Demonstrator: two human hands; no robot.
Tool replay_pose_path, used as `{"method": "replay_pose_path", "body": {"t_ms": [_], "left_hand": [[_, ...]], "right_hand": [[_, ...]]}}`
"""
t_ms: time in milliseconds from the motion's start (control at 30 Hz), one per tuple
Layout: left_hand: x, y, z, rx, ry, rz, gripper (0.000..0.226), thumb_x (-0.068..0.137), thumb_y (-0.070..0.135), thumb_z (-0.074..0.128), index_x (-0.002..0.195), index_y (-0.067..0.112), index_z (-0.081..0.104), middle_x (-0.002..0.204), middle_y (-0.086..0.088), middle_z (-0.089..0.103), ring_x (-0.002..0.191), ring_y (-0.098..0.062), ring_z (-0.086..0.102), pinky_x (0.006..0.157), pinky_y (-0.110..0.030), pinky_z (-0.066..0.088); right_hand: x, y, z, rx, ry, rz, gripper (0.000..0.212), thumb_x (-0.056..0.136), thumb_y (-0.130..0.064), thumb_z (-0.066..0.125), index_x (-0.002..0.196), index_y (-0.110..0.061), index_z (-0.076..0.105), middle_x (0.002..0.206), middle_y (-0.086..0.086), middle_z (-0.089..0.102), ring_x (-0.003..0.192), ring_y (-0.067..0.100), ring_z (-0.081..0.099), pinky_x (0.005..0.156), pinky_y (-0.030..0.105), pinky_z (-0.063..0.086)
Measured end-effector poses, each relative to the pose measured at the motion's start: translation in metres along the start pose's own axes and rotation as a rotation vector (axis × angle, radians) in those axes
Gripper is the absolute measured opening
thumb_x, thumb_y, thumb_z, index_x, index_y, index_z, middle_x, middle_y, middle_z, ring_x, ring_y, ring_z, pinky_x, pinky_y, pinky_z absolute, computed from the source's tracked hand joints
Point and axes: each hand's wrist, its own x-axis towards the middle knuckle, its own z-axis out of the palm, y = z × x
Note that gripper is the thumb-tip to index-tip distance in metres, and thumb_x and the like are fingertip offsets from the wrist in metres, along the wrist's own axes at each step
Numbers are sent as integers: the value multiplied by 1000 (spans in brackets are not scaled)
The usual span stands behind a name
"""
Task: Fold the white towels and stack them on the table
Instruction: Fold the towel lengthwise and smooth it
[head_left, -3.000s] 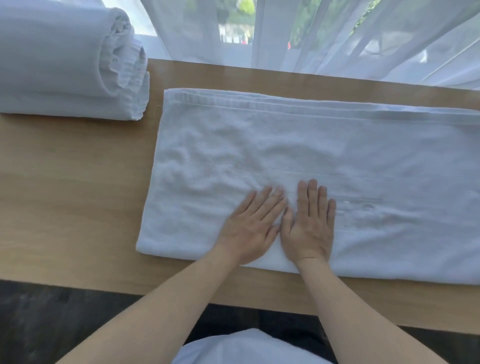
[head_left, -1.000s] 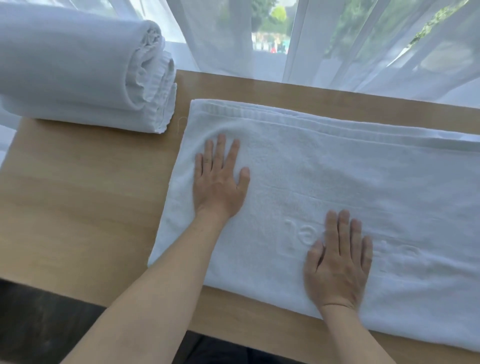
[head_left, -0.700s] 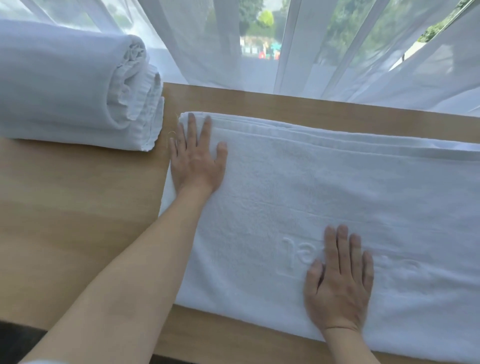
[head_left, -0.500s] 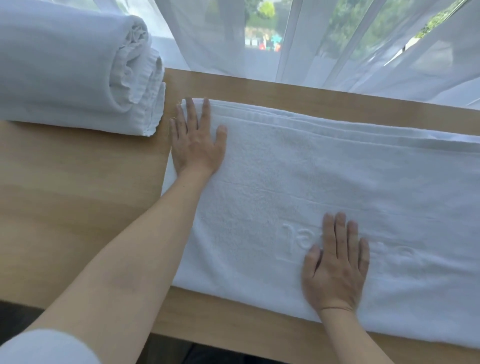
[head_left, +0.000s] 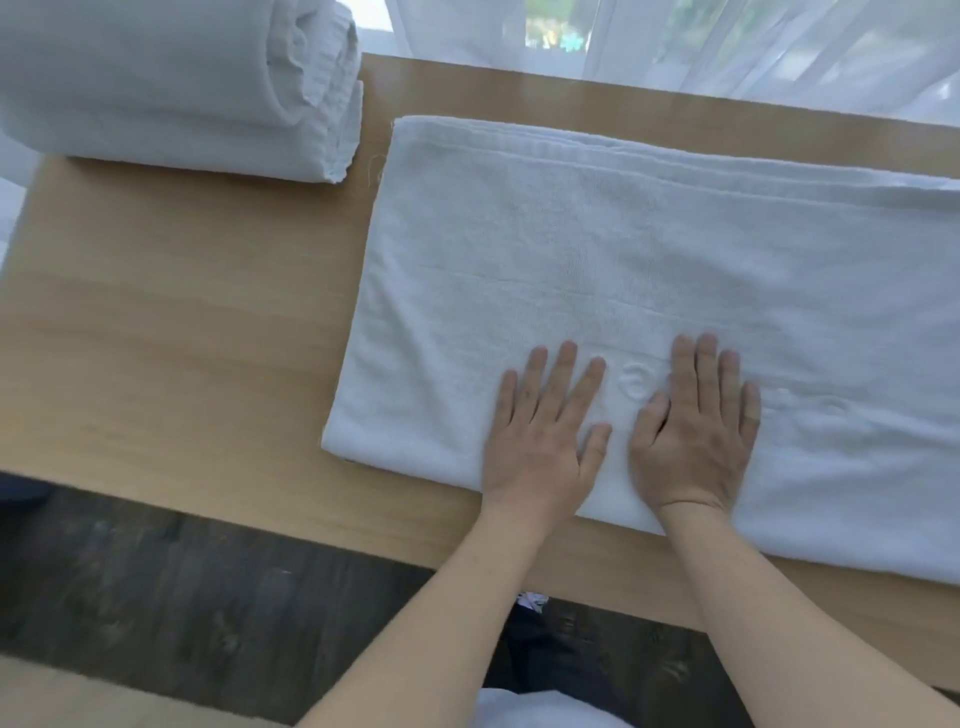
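Observation:
A white towel (head_left: 649, 249) lies folded lengthwise on the wooden table (head_left: 182, 338), its right end running out of view. My left hand (head_left: 543, 434) and my right hand (head_left: 693, 426) rest flat on it side by side near its front edge, palms down, fingers spread. Neither hand holds anything. Raised lettering shows in the cloth between and beside the hands. A stack of rolled and folded white towels (head_left: 171, 83) sits at the table's far left corner.
Sheer white curtains (head_left: 727, 41) hang along the table's far edge in front of a window. Dark floor (head_left: 182, 582) shows below the table's front edge. The table's left edge lies close to the towel stack.
My left hand has slid from the towel's far left corner back to the front edge, beside my right hand. My right hand has stayed in place on the towel.

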Motion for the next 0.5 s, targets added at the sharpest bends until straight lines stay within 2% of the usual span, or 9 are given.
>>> {"method": "replay_pose_path", "body": {"t_ms": [200,500], "left_hand": [[-2,-47,-18,91,-52,-138,70,99,65,11,156,37,-20,163,7,-29,150,-18,-29,124,-48,-9],[5,-97,-34,67,-16,-252,74,95,71,11,155,40,-20,163,8,-29,150,-16,-28,123,-50,-8]], "right_hand": [[0,-2,-2,19,2,12,64,98,-30,32,160,-23,22,167,-1,17,155,20,10,126,44,4],[1,-1,0,4,29,-7,63,97,-32,30,159,-21,24,167,0,20,155,20,12,126,44,5]]}}
